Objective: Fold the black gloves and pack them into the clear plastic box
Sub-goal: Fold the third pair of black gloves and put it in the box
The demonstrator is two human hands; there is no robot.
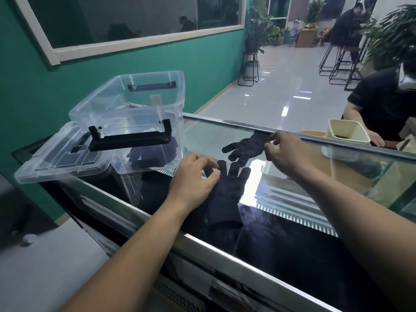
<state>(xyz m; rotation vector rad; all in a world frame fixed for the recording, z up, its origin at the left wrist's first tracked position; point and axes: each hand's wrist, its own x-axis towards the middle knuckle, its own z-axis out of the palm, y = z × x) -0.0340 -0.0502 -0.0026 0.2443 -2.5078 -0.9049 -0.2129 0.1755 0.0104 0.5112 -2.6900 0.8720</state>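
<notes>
Two bare forearms reach up from the bottom edge of the frame toward the middle, over a glass-topped counter with a metal frame. At mid-frame the left hand lies flat on the near black glove, fingers loosely spread and curled over the glove's left side and thumb. This looks like pinning it so the fabric does not slide on the smooth glass while it is straightened. The right hand, right of centre, has its fingertips bunched at the cuff end of the far black glove; it seems to pinch the knit there, though the exact grip is partly hidden. Probably it is drawing that glove toward the first, to stack the pair before folding.

Both gloves are dark knitted cloth, limp and flat. The near one points its fingers toward the upper frame, cuff toward the camera; the far one lies slantwise, fingers toward the lower left. Their fingertips come close; I cannot tell if they touch.

At centre left the clear plastic box stands open within easy reach of the left hand, with dark gloves already bundled inside. Its lid rests beside it at the far left, out of the way.
</notes>
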